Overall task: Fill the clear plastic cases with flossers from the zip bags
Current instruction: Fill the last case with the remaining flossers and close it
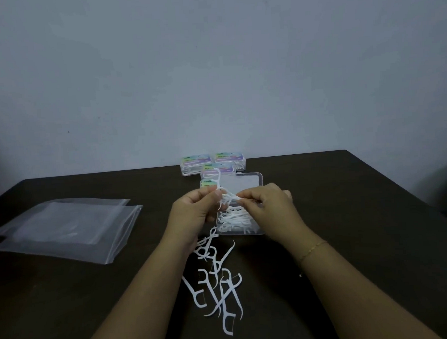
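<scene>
A small bunch of flossers (pixel 225 199) is held just above the open clear case (pixel 239 229), which lies on the dark surface (pixel 349 214) with its lid (pixel 240 182) folded back on the far side. The case already holds a layer of white flossers lying roughly crosswise. More loose flossers (pixel 218 283) are scattered on the surface nearer the person, between the forearms, some overlapping one another.

These picks look very light, thin and fairly stiff, with hooked ends and taut floss bows that probably snag on each other, so a tangled bunch may drag neighbours along. The straight handle is likely the best place to pinch one; the floss end is the part most apt to catch. Lining them up the same way before lowering them should help them lie flat.

The left hand (pixel 197 209) is curled around several flossers, thumb and fingers closed on the bunch, one pick sticking up above the knuckles. The right hand (pixel 266 200) meets it fingertip to fingertip, pinching the other side of the same bunch, wrist raised over the case. A thin bracelet (pixel 313 250) sits on the right wrist.

Beyond the open case, four closed, labelled cases (pixel 213 163) stand grouped near the far edge. To the left lie two flat zip bags (pixel 70 229), overlapping.
</scene>
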A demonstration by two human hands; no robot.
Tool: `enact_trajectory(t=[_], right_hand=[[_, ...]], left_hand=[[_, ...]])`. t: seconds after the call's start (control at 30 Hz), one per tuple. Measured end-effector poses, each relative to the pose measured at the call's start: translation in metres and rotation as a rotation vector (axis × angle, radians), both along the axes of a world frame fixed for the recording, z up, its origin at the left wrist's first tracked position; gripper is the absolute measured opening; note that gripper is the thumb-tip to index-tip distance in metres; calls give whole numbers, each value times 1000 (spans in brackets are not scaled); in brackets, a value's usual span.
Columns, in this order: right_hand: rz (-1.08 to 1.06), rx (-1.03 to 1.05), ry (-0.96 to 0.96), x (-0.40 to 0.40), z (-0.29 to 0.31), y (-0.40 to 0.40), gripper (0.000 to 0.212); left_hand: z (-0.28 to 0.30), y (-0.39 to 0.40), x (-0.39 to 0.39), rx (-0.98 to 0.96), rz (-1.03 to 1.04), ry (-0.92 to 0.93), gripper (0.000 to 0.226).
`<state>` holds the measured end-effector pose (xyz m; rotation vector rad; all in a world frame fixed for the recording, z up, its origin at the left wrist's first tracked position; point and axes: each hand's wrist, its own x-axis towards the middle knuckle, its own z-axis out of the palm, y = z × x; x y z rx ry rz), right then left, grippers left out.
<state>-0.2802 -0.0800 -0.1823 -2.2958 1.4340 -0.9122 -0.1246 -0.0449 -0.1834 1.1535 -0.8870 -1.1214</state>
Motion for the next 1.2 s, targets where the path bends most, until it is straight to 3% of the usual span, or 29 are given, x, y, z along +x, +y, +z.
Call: enact_trajectory(t=[0.2,0.4,0.57,0.8,0.87,0.97,1.1,1.2], right_hand=[[-61,-38,65,3,-3,-1,26],[-161,-145,124,3,-5,-1,27],[-174,-92,94,1,-7,-3,26],[-189,-178,153,1,-5,-1,25],[-183,-244,123,3,-6,1,23],[-154,-359,32,6,-9,3,11],[-92,-299,49,10,-10,7,17],[-65,-263,44,11,-8,7,18]], left_hand=[[2,1,-1,9,45,-94,10],[0,-2,4,-20,88,-366,12],[-5,-6,11,1,129,-625,11],[0,-1,10,13,115,-1280,33],[3,2,8,-16,172,-1379,33],[1,3,8,-11,227,-1222,25],[-2,-2,4,-5,160,-746,15],[4,-2,4,9,19,-394,36]])
